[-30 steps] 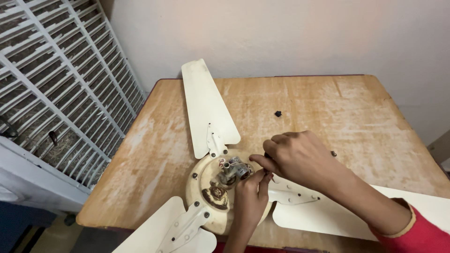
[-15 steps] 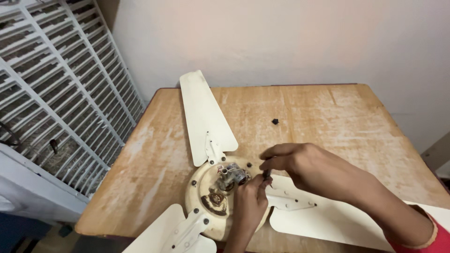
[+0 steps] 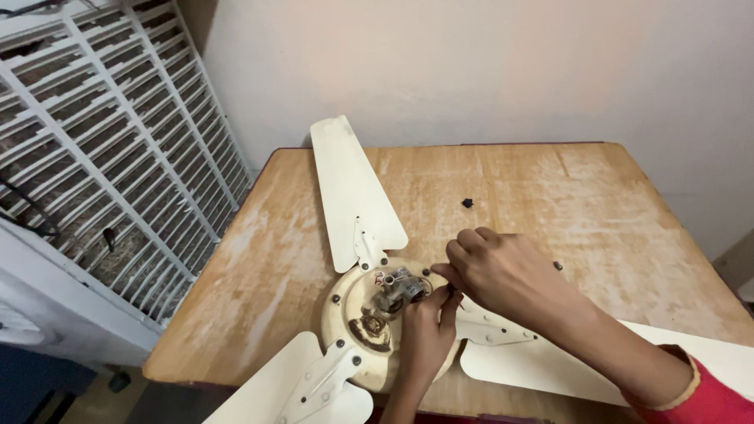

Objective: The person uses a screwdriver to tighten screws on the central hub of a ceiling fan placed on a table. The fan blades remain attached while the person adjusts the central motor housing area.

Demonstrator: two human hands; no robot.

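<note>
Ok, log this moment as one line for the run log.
scene: ceiling fan on wooden table | left hand: on motor hub | right hand: fingers pinched beside hub | loose: small black part on table

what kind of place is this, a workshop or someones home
Probably a room in a home used for repairs: a worn wooden table against a plain wall, a white barred window grille, and a cream ceiling fan lying dismantled.
</note>
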